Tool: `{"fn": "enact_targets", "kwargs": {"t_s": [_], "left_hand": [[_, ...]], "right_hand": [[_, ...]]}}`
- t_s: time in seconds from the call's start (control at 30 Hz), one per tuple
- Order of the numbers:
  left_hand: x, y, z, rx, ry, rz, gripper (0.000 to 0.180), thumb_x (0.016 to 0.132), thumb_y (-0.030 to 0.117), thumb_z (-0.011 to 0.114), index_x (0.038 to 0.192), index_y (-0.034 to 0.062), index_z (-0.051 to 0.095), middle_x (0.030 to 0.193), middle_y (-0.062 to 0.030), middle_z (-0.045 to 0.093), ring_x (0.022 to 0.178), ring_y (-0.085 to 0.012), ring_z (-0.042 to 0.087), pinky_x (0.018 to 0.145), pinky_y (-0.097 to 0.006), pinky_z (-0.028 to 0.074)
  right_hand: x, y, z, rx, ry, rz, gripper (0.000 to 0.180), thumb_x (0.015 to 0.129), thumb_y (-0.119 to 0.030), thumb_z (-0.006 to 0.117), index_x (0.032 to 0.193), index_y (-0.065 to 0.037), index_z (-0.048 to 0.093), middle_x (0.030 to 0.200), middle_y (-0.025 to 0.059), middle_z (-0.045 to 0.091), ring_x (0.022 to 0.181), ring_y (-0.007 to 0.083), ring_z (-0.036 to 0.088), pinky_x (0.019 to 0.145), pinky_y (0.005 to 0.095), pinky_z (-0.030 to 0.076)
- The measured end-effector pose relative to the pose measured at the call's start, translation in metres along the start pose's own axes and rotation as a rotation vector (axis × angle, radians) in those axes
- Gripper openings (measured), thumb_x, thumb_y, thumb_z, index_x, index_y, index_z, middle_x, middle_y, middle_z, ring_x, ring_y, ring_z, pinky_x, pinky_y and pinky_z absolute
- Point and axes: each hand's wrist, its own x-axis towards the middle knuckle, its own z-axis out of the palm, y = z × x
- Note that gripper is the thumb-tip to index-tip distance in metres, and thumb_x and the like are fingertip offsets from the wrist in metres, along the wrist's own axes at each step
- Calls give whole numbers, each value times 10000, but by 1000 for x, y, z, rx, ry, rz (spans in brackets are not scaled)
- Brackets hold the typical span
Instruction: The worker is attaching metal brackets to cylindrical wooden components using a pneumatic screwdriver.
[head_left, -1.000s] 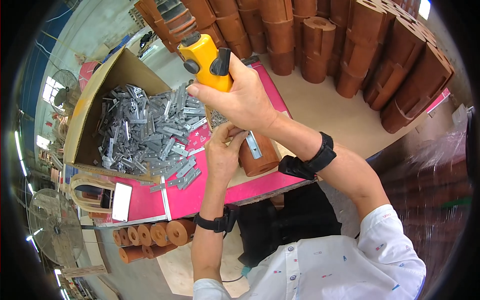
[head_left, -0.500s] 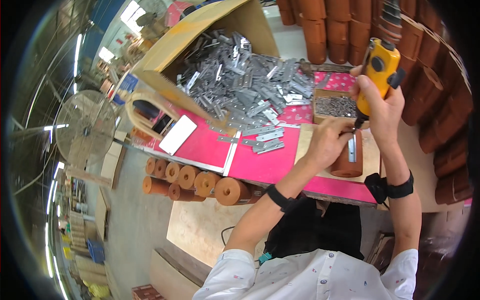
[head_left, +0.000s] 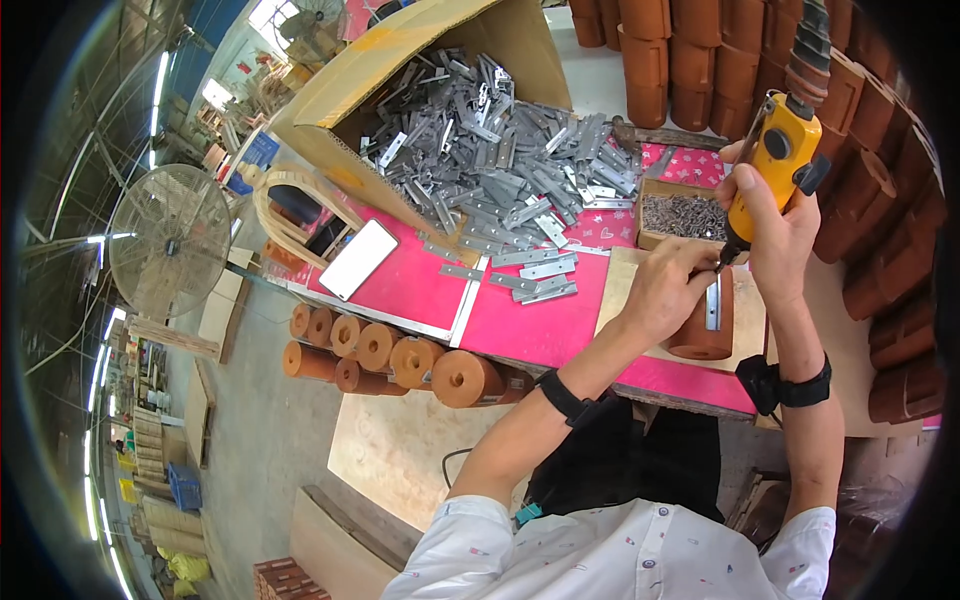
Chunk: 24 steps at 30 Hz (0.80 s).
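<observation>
My right hand [head_left: 778, 235] is wrapped around a yellow electric screwdriver [head_left: 777, 150], its tip pointing down. Under that tip lies a reddish-brown cylinder [head_left: 690, 340] on a pale wooden board [head_left: 618, 290]. A silver metal strip [head_left: 713, 306] rests lengthwise on the cylinder's upper side. My left hand [head_left: 662, 290] leans over the cylinder, thumb and fingers pinched together at the far end of the strip, right beside the screwdriver tip. Whatever those fingertips grip is too small and covered to make out.
Beyond the board sits a small box of screws [head_left: 683, 216]. A big cardboard box [head_left: 345, 165] spills metal strips [head_left: 500, 180] onto the pink tabletop [head_left: 535, 328]. A phone [head_left: 358, 260] lies left. Stacked cylinders [head_left: 645, 80] rise behind and right; others [head_left: 466, 378] sit below the table edge.
The table and its things sit slightly further right in the picture. Both hands keep their places at the cylinder, with the screwdriver tip still by the strip's far end.
</observation>
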Motion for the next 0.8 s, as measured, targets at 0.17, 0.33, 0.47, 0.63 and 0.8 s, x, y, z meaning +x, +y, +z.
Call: {"fn": "enact_targets", "kwargs": {"t_s": [0.17, 0.33, 0.47, 0.63, 0.8], "left_hand": [[-6, 8, -10, 43, -185, -191, 423, 740, 139, 738, 1120, 3, 611, 1094, -175, 610, 1062, -309, 571, 909, -404, 458], [-20, 16, -16, -80, -297, -160, 936, 638, 274, 834, 1399, 36, 344, 1392, -188, 394, 1316, -352, 356, 1095, -424, 297], [-26, 8, -14, -70, -394, -168, 1192, 548, 308, 889, 1471, 25, 191, 1458, -219, 288, 1368, -371, 278, 1134, -430, 241], [-35, 5, -18, -15, -365, -240, 1208, 528, 246, 897, 1464, 7, 172, 1431, -221, 300, 1340, -386, 298, 1118, -440, 271], [-40, -8, -9, -177, -362, -328, 1256, 520, 234, 900, 1481, 20, 120, 1420, -207, 306, 1324, -373, 322, 1106, -445, 288]], "right_hand": [[-3, 7, -2, 36, -31, -14, 243, 893, -114, 656, 1083, -15, 541, 939, 42, 628, 738, 82, 567, 654, 225, 476], [-4, 4, -6, 16, 0, 27, 224, 906, -120, 630, 1082, -12, 544, 928, 36, 618, 741, 87, 573, 665, 230, 472], [-4, 1, -6, 13, 4, 63, 301, 879, -131, 686, 1115, -29, 530, 987, 43, 632, 785, 93, 592, 685, 234, 494], [-1, 6, 5, -11, -32, 2, 377, 837, -128, 729, 1120, -14, 508, 969, 47, 645, 838, 104, 604, 738, 267, 504], [1, 13, -1, -80, -35, -49, 466, 794, -161, 752, 1143, -19, 479, 903, 67, 632, 777, 122, 616, 682, 281, 507]]}}
